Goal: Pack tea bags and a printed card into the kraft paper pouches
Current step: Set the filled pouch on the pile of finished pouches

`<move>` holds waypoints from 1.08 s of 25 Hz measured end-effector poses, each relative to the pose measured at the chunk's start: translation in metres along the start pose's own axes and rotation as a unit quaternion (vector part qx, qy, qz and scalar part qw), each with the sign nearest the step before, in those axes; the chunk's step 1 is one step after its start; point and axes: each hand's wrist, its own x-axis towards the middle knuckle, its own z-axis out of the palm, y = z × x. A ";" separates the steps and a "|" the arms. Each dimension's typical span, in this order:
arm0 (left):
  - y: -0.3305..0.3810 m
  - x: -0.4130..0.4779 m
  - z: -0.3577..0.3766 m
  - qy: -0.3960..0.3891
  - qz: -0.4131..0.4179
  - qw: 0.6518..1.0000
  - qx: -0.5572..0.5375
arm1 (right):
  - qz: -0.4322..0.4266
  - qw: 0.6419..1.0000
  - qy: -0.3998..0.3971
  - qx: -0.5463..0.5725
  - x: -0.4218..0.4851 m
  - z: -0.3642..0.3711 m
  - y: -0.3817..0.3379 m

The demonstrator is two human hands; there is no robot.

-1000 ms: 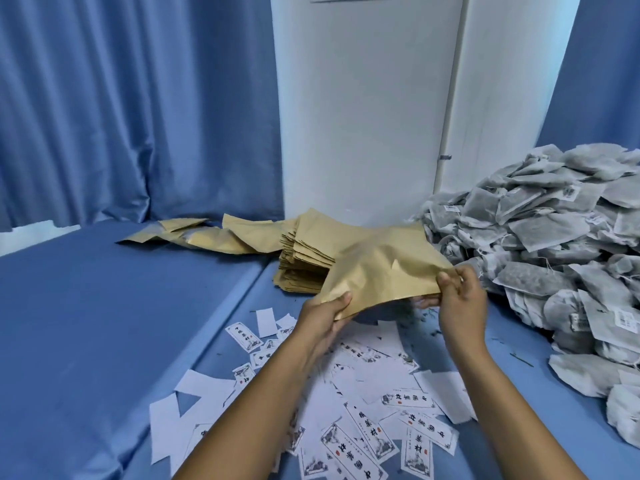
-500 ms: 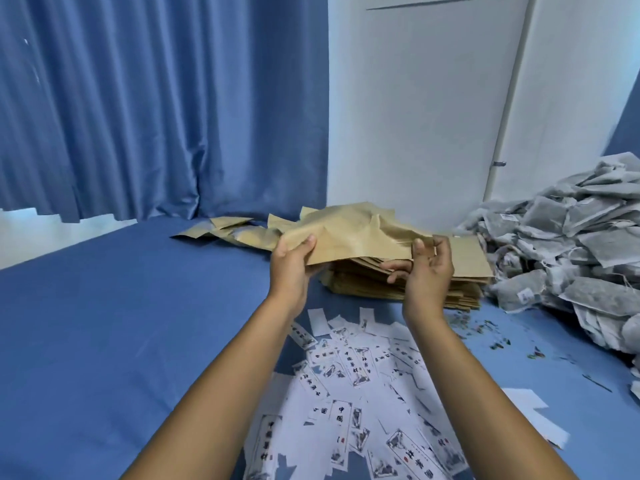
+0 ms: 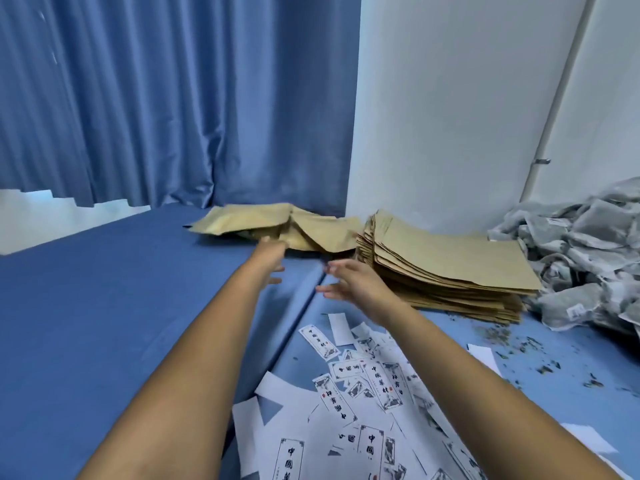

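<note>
Blue bedding, pouches at twelve o'clock.
Both hands empty, fingers spread and blurred: left hand by filled pouches, right hand beside stack; tea bags cut off; cards below.

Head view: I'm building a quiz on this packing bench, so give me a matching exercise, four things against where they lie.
Things:
1. stack of flat pouches
2. tea bags
3. printed cards
4. filled pouches

Places:
A. heaped at the far right edge
B. scattered near, between the forearms
C. loose pile by the curtain, just past the left hand
D. neat pile beside the right hand, against the white wall

Pairs: 1-D, 2-A, 3-B, 4-C
</note>
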 end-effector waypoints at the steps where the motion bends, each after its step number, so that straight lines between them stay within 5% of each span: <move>1: -0.007 -0.001 0.001 -0.007 -0.013 1.000 0.002 | 0.009 0.997 -0.019 -0.073 -0.006 0.004 0.019; 4: -0.031 -0.014 0.009 -0.052 -0.064 0.996 0.023 | 0.002 0.956 -0.084 -0.280 -0.031 0.021 0.057; 7: -0.049 -0.027 0.017 -0.076 -0.080 0.993 0.046 | -0.163 0.839 -0.151 -0.497 -0.069 0.048 0.085; 11: -0.056 -0.039 0.014 -0.058 -0.074 0.995 0.036 | -0.340 0.697 -0.222 -0.591 -0.132 0.093 0.129; 13: -0.056 -0.044 0.012 -0.044 -0.060 0.997 0.036 | -0.373 0.655 -0.209 -0.623 -0.145 0.100 0.134; 23: -0.059 -0.072 0.018 -0.034 -0.049 0.996 0.064 | -0.365 0.675 -0.252 -0.590 -0.141 0.086 0.115; 27: -0.060 -0.076 0.014 -0.024 -0.029 0.997 0.071 | -0.352 0.653 -0.258 -0.620 -0.130 0.082 0.124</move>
